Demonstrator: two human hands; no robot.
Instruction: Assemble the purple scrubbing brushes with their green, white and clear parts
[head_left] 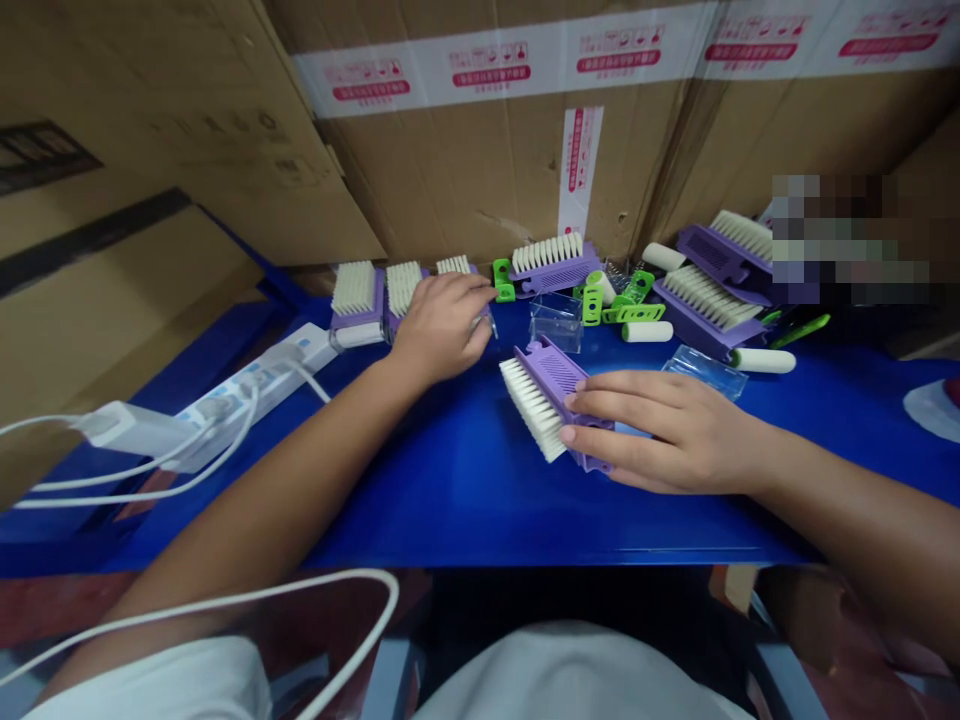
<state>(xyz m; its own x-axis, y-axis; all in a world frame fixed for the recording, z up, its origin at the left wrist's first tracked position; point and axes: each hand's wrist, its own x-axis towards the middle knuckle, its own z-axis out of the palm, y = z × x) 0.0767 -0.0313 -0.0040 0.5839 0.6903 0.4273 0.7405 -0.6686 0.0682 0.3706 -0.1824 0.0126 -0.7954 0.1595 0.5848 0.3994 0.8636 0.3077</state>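
Note:
My right hand point(667, 430) is closed round a purple brush point(559, 375), whose white bristles face left and down over the blue table point(465, 490). Farther back, my left hand point(446, 325) has its fingers curled over a purple brush with white bristles point(454, 265) that it partly hides. Two more brushes, one at the far left point(354, 290) and one beside it point(403, 288), stand bristles up to the left of that hand. Another brush point(551, 262) lies tilted against the cardboard.
Green plastic parts point(634, 313), white rollers point(647, 331) and clear plastic pieces point(556, 325) lie in the middle. More brushes point(709, 300) are stacked at right. A white power strip point(247, 395) with cables is at left. Cardboard boxes point(465, 160) stand behind.

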